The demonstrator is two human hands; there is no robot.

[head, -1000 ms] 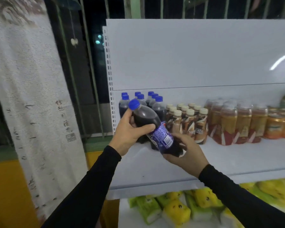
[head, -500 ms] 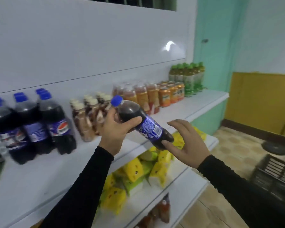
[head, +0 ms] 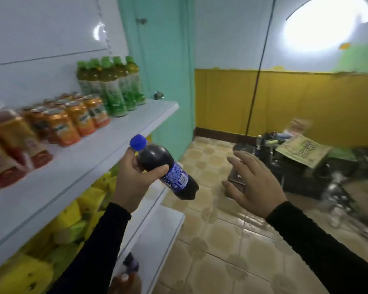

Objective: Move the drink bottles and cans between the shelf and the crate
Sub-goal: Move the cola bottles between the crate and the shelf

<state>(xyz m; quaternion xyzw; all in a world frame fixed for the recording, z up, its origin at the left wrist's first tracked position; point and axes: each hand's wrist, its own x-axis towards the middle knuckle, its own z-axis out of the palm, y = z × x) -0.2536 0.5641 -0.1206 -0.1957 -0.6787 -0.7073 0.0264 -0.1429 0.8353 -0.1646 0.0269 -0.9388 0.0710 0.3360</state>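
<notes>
- The white shelf (head: 106, 143) runs from 9 o'clock toward the centre of the view, its top board carrying rows of drinks; a lower board (head: 157, 236) sits beneath it at about 6 o'clock.
- A tiled floor (head: 221, 240) fills the area from 5 to 3 o'clock.
- A dark crate (head: 302, 177) stands on the floor at 3 o'clock, blurred, with a cardboard box (head: 302, 150) resting across its top.
- Yellow and green packets (head: 68, 225) are piled on the level under the top board, at 7 o'clock.
- Green-capped bottles (head: 113, 85) stand upright at the far end of the top board, at 10 o'clock.
- Orange cans (head: 72, 119) stand just beside them, nearer the camera, with blurred red-and-orange bottles (head: 11, 145) at 9 o'clock.
- The left hand (head: 134, 179) is at the centre, its grip closed around the neck and shoulder of a dark cola bottle (head: 168, 170).
- That cola bottle has a blue cap, is tilted with its base toward 4 o'clock, and is held in the air off the shelf edge, well apart from the crate.
- The right hand (head: 253, 183) is at 3 o'clock, fingers spread and straight, its grip holding nothing, apart from the bottle.
</notes>
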